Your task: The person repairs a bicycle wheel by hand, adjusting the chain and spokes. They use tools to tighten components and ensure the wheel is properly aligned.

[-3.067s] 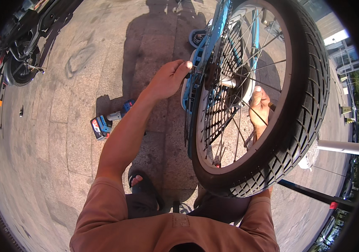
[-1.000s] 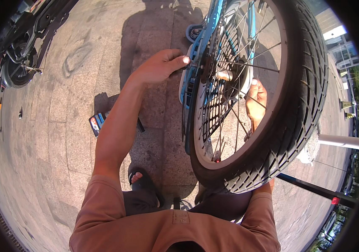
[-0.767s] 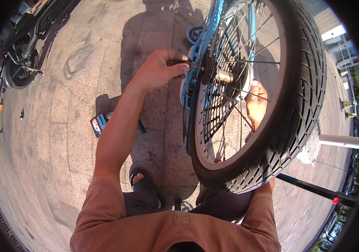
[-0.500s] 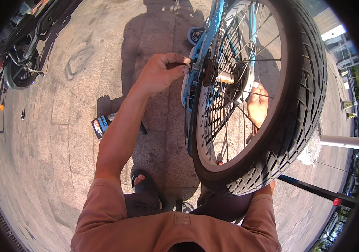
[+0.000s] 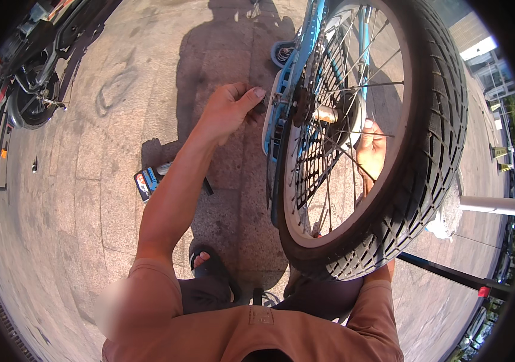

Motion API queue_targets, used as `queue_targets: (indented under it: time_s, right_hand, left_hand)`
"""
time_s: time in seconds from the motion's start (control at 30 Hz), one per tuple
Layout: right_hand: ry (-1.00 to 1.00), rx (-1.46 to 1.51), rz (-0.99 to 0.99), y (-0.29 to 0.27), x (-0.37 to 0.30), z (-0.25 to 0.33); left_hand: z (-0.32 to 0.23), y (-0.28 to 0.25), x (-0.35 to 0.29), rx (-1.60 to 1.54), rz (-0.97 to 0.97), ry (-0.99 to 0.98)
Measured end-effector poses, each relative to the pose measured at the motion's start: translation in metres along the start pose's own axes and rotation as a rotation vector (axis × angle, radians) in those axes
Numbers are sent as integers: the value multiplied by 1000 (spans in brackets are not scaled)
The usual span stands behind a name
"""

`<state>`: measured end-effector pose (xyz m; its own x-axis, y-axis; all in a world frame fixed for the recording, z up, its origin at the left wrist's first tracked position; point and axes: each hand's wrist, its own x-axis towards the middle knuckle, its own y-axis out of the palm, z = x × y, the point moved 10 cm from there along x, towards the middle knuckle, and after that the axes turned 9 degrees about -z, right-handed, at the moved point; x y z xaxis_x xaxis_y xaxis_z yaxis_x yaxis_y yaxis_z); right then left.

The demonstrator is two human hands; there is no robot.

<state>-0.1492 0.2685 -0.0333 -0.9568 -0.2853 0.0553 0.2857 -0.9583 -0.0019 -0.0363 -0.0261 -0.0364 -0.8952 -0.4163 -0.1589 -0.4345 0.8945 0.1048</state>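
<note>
A bicycle wheel (image 5: 432, 151) with a black treaded tyre stands in front of me, its axle end between the light blue frame tubes (image 5: 296, 66). My left hand (image 5: 227, 114) is in the air just left of the frame and apart from it. Its thumb points right and its fingers curl under; anything in them is hidden. Seen through the spokes, my right hand (image 5: 371, 151) is on the wheel's far side, fingertips bent beside the white rounded part (image 5: 354, 123) near the hub (image 5: 326, 114). What it grips is hidden.
A blue tray (image 5: 281, 53) with small metal parts sits beyond the frame. A blue-and-black box (image 5: 146, 184) lies on the paving left of my forearm. Parked motorbikes (image 5: 31, 90) stand at far left. A black bar (image 5: 450, 271) and a white pole (image 5: 489, 205) are at right.
My left hand has come away from the frame by the axle, a little to the left, and its fingers have curled under. My right hand has hardly moved.
</note>
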Motion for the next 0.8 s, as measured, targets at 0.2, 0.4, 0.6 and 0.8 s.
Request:
queue_targets:
  time_s: [0.2,0.4,0.6,0.8]
  right_hand:
    - [-3,-2,5,4,2,-1]
    - [-6,-9,-1,4,0,0]
    - [-5,-4,4,5,-1,0]
    - [-7,-4,-2,5,0,-1]
  left_hand:
    - [-3,9,-2,-48,41,-16]
    - [-13,11,5,16,87,17]
    - [-8,9,8,67,94,-36]
    - [-18,12,9,60,103,75]
